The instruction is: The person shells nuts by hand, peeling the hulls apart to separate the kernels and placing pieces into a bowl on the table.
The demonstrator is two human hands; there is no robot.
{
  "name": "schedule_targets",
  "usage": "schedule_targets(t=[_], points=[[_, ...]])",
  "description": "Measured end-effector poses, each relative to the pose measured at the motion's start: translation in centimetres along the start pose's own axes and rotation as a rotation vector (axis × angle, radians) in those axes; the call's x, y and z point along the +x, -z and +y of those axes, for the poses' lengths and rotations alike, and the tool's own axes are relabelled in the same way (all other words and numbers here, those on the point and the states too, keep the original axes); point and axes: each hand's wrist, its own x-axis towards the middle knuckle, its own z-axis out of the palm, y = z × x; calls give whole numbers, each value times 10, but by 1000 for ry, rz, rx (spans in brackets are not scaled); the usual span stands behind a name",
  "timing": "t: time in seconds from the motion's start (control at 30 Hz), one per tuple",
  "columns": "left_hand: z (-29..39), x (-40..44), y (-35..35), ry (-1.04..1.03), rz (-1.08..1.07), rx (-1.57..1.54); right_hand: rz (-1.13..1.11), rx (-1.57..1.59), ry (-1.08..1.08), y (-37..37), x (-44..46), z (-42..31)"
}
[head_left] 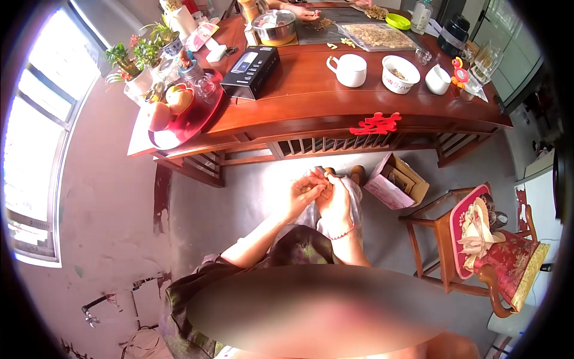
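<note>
My left hand (304,194) and my right hand (333,198) meet above my lap, fingers curled and pressed together. Whatever small thing is between them is hidden by the fingers and too small to name. A red bead bracelet (342,233) circles my right wrist. Beyond my hands stands a dark red wooden table (299,110). Nearest to its front edge are a white lidded mug (349,70), a white bowl (399,81) with small bits inside, and a white cup (437,81).
An open cardboard box (388,186) sits on the floor by my feet; a wooden chair (445,245) stands to the right. The table also bears a black box (251,72), a red tray (203,122) with fruit, and a clear bag (379,37) of tan pieces. Another person's hand (304,13) rests at the far side.
</note>
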Motion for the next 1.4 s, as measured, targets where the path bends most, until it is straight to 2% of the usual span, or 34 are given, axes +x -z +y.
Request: schedule_targets(t=[0.13, 0.2, 0.27, 0.33, 0.47, 0.63, 0.8, 1.1, 1.2, 1.3, 1.4], points=[[9, -2, 3, 130, 16, -96, 79, -27, 2, 7, -3, -1], [7, -1, 11, 289, -8, -359, 112, -32, 36, 12, -2, -1], [5, 1, 14, 298, -8, -371, 112, -111, 74, 14, -2, -3], [6, 2, 19, 382, -62, -595, 109, -190, 112, 9, -4, -4], [9, 2, 21, 452, 30, -653, 141, -243, 97, -3, -9, -4], [-4, 2, 31, 479, -37, -785, 87, -270, 17, 0, -10, -5], [-4, 5, 31, 503, -40, -806, 180, -258, -41, -1, -10, -3], [-3, 16, 36, 544, -88, -879, 186, -254, -83, -2, -7, -7], [4, 24, 39, 521, -93, -879, 170, -233, -86, 3, -3, -8], [20, 40, 40, 402, -4, -682, 235, -238, -107, 2, 1, -10], [41, 61, 43, 310, 55, -633, 275, -232, -127, 4, 9, -9]])
